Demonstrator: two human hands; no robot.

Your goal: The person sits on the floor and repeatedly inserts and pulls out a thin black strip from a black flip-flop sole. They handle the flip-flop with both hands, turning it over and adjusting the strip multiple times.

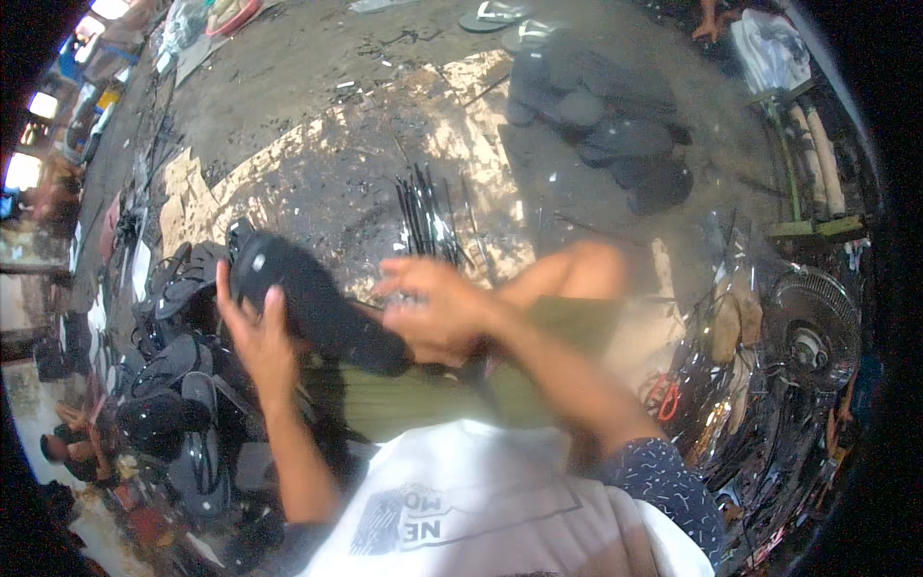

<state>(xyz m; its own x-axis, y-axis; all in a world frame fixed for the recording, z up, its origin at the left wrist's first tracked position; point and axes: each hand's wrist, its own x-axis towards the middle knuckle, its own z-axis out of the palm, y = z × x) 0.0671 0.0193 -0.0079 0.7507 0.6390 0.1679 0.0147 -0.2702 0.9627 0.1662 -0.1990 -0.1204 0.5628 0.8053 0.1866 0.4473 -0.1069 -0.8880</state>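
A black sandal [322, 303] hangs in front of me, tilted, its toe end toward the upper left. My left hand [258, 341] holds it by the toe end, thumb over the near side and a finger along the outer edge. Close against its heel end is my right hand [437, 313], smeared by motion, with fingers bent toward the sandal. Whether those fingers grip anything is unclear; a small shiny spot shows among them. Beyond the right hand, thin black strips [428, 216] lie on the floor. Olive-green cloth [385, 399] covers my lap below the sandal.
A heap of black sandals [197, 404] lies at my left. Dark flat pieces [625, 144] lie on the floor at the far right, near a pair of slippers [495, 17]. A round fan [808, 337] and red cord [663, 394] are at right. Stained cardboard [471, 115] covers the floor ahead.
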